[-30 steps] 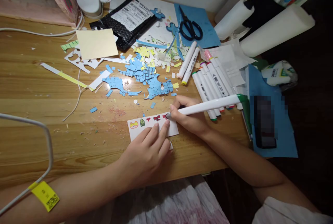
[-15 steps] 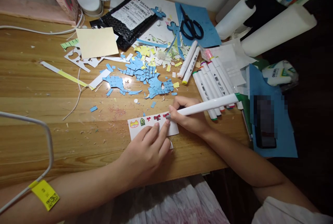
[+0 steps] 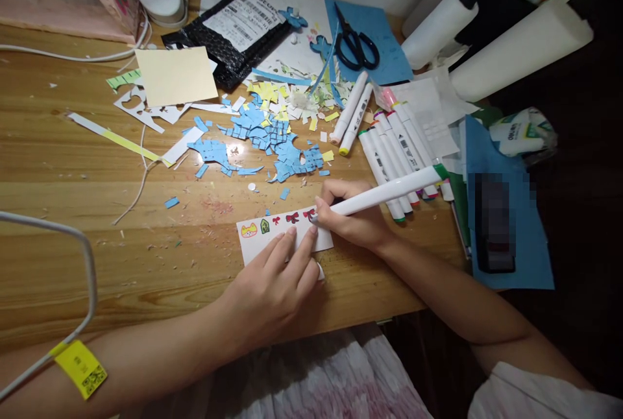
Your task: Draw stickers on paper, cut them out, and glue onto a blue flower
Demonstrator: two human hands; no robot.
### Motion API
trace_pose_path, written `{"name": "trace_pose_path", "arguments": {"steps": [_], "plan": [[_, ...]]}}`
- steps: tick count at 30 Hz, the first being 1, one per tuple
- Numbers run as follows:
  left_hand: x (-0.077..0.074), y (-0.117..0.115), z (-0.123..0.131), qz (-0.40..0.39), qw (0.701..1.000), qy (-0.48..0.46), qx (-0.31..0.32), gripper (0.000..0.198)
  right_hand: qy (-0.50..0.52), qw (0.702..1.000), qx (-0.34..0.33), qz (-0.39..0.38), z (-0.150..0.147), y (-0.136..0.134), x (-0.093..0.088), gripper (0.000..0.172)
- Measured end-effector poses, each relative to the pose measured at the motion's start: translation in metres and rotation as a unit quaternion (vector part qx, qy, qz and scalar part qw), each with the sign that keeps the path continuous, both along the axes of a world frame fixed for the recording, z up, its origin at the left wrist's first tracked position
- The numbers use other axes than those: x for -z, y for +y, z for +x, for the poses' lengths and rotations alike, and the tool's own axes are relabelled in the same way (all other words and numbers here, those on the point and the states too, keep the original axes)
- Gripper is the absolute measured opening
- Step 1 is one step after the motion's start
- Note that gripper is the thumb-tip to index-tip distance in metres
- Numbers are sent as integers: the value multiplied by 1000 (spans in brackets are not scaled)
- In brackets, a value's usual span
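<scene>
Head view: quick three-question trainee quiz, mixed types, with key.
1. Which hand holds the white-barrelled marker?
2. True or false: the black-handled scissors lie on the blue paper.
3. The left hand rests on:
A) the black mailing bag
B) the white paper strip with small coloured drawings
C) the smartphone

Key:
1. The right hand.
2. True.
3. B.

Tilted white marker (image 3: 389, 193) over illustrated paper (image 3: 257, 244)
</scene>
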State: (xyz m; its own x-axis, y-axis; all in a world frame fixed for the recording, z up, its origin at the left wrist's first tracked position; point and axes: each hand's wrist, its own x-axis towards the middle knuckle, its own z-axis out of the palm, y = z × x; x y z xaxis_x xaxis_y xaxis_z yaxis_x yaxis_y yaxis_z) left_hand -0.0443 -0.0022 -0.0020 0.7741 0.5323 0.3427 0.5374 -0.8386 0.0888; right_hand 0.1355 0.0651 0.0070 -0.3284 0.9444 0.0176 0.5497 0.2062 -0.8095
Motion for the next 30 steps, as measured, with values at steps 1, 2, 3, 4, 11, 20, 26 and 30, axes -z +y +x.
{"name": "trace_pose_path", "arguments": {"steps": [1, 2, 3, 4, 11, 20, 26, 30], "plan": [[0, 0, 0, -1, 1000, 1, 0, 17, -1, 1000, 0, 2, 0, 0, 0, 31], [0, 0, 0, -1, 1000, 1, 1, 17, -2, 1000, 0, 3, 0, 0, 0, 31], [0, 0, 0, -1, 1000, 1, 0, 17, -3, 1000, 1, 4, 0, 0, 0, 31], [1, -1, 0, -1, 1000, 0, 0, 17, -5, 1000, 2, 4, 0, 0, 0, 31], [0, 1, 0, -2, 1000, 5, 0, 16, 8, 1000, 11, 3, 1, 0, 1, 30], [1, -1, 0, -2, 1000, 9, 1, 17, 24, 1000, 19, -2, 0, 1, 2, 30], [0, 0, 0, -2, 1000, 5, 6, 18, 48, 999, 22, 5, 1, 0, 4, 30], [1, 0, 0, 5, 1000, 2, 3, 18, 45, 999, 23, 10, 1, 0, 4, 29]]}}
